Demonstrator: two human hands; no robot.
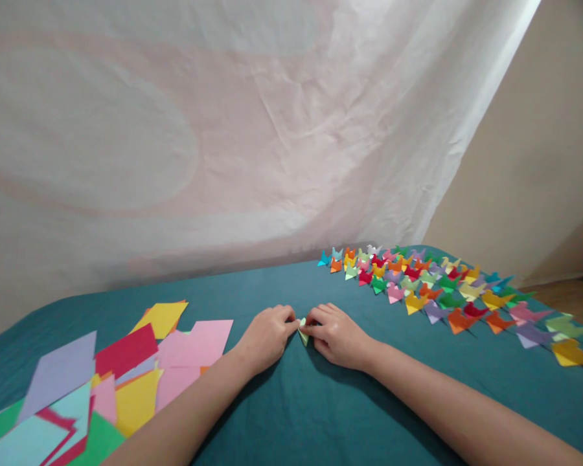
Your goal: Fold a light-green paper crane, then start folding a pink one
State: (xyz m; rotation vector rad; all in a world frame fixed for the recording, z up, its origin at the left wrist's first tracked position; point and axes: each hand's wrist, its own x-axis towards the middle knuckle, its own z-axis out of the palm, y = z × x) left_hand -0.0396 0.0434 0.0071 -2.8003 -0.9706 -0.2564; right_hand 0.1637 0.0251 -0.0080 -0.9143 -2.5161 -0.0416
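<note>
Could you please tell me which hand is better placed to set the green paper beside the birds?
Likely the right hand: its fingertips are at the green paper, and the birds stand on its side.

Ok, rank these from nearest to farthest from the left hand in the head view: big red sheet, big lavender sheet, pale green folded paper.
1. Pale green folded paper: touching the left hand.
2. Big red sheet: left of the hand.
3. Big lavender sheet: farther left, past the red one.
</note>
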